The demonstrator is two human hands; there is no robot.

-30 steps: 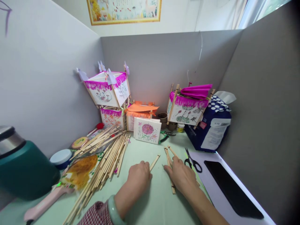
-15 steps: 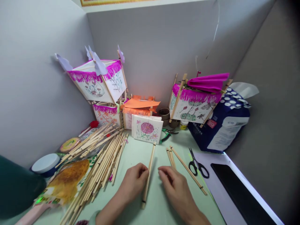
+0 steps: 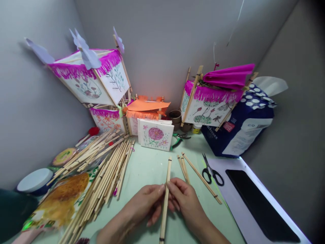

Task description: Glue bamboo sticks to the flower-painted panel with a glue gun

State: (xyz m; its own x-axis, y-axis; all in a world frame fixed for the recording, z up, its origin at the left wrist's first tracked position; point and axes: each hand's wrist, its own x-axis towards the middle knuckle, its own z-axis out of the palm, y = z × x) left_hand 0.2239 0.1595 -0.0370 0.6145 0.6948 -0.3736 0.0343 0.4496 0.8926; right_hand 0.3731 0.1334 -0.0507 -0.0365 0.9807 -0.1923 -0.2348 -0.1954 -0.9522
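A wooden stick [image 3: 165, 210] with dark bands near its ends stands out lengthwise in front of me. My left hand [image 3: 143, 205] is closed on its left side, the thumb against the wood and the lower fingers curled loosely beneath. From the right, my right hand [image 3: 187, 201] pinches the same stick at about its middle. Just beyond that hand lie several shorter sticks [image 3: 183, 169] and one longer stick [image 3: 201, 178]. Black-handled scissors [image 3: 212, 175] rest further right. To the left is a big pile of similar sticks [image 3: 108, 183].
Painted paper lanterns with pink fringe stand at the back left [image 3: 87, 86] and back right [image 3: 210, 105]. White panels with a flower drawing [image 3: 156, 135] lean between them, beside green-handled pliers [image 3: 177, 140]. A blue tissue pack [image 3: 243, 125] and a black phone-like slab [image 3: 261, 203] are on the right.
My right hand has moved left onto the stick, and both hands now grip it. The stick has come slightly nearer to me. The view has tilted down.
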